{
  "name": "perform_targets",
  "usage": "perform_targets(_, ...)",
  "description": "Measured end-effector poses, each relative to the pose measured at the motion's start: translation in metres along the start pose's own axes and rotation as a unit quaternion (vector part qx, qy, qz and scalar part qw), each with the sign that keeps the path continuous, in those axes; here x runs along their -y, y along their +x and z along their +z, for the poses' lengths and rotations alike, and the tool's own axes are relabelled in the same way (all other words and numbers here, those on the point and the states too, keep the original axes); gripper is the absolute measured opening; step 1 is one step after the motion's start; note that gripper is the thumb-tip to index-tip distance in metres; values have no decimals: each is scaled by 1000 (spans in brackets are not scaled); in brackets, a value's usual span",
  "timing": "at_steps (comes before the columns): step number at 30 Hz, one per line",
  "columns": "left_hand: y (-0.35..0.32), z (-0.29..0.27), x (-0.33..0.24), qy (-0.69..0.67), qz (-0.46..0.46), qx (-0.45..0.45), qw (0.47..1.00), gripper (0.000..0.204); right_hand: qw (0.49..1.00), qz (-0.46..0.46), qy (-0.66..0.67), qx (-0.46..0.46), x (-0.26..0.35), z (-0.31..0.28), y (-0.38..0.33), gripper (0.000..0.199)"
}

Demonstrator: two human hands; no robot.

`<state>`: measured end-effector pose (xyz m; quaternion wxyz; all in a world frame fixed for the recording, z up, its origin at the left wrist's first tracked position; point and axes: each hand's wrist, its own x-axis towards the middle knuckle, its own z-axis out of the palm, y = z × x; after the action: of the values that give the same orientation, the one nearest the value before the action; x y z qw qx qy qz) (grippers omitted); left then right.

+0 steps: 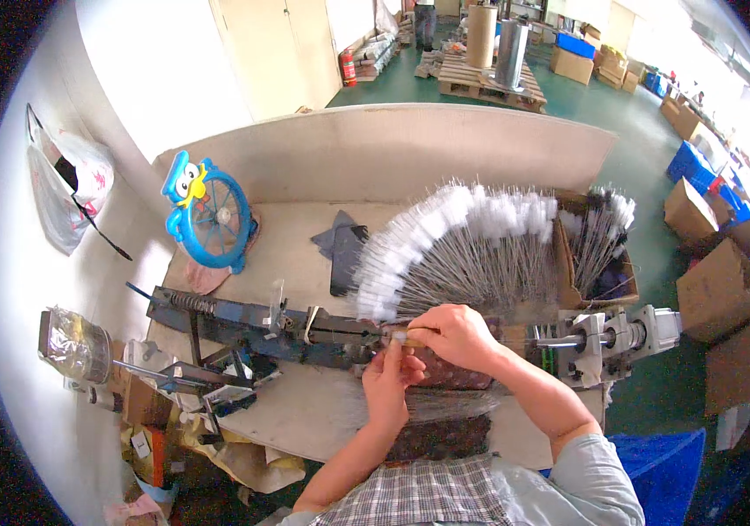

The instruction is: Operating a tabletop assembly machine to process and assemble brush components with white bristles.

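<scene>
My right hand pinches a thin wire brush by its white tip at the front of the workbench. My left hand meets it from below, fingers closed on the same small white tip. Both hands sit right over a long blue metal machine that runs across the bench. Just behind them a big fan of wire brushes with white bristle ends lies spread on the bench top.
A cardboard box with more brushes stands at the right. A grey motor assembly sticks out at the bench's right edge. A blue cartoon desk fan stands at the back left, a dark phone beside it. Cardboard boxes and blue crates crowd the floor.
</scene>
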<state>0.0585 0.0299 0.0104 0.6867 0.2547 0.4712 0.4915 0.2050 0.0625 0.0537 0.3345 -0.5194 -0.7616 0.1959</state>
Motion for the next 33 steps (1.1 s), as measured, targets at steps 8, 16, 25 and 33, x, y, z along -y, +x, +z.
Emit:
perform_targets(8,1,10,-3,-195,-28,-4,980,39,994,-45,-92,-45,15,-2,-6,23)
perform_targets(16,3,7,10,-209,0,-24,978,15,977,-68,-136,-153,14,11,-18,29)
perform_targets(25,-3,16,3,-176,50,-17,983,8,969,-154,-145,-126,6,1,-22,20)
perform_targets(33,1,9,9,-211,45,9,976,7,978,-124,-122,-112,19,2,-21,27)
